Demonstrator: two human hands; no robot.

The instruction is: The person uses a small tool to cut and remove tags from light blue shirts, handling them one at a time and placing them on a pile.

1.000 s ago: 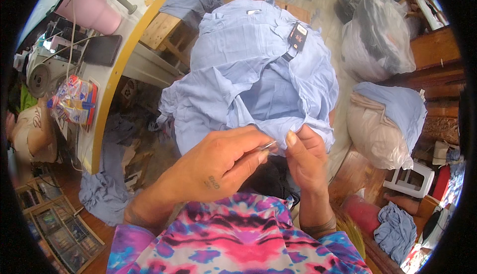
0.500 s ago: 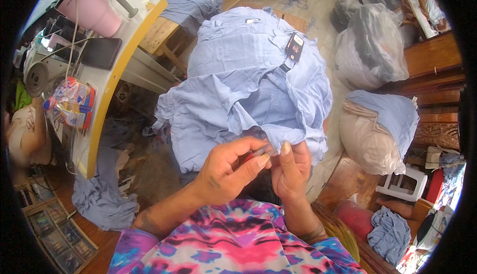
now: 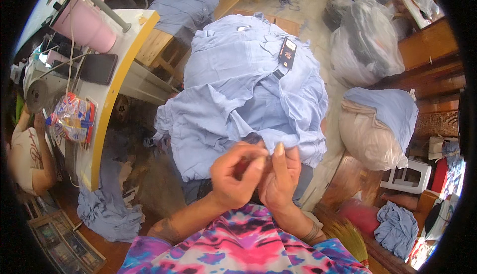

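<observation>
A light blue shirt (image 3: 208, 102) lies heaped over my lap, its near edge drawn up toward me. My right hand (image 3: 280, 182) pinches that edge between thumb and fingers. Close beside it, fingertips almost touching, my left hand (image 3: 231, 179) is closed around a small red-handled tool (image 3: 240, 169); its tip is blurred and mostly behind the fingers. A black hang tag (image 3: 286, 54) rests on the shirt's upper right, and a small white label (image 3: 244, 28) shows near the far end.
On the left, a yellow-edged table (image 3: 130, 50) bears a pink tumbler (image 3: 84, 23), a phone (image 3: 98, 69) and a plastic packet (image 3: 72, 120). Stuffed plastic bags (image 3: 365, 40) and a cloth-topped bundle (image 3: 372, 135) stand at right beside a white stool (image 3: 410, 177). Another person (image 3: 32, 160) sits far left.
Both hands have shifted slightly toward me and left. My left hand has turned, so the tool's metal tip shows less. The shirt's edge stays pinched in my right hand.
</observation>
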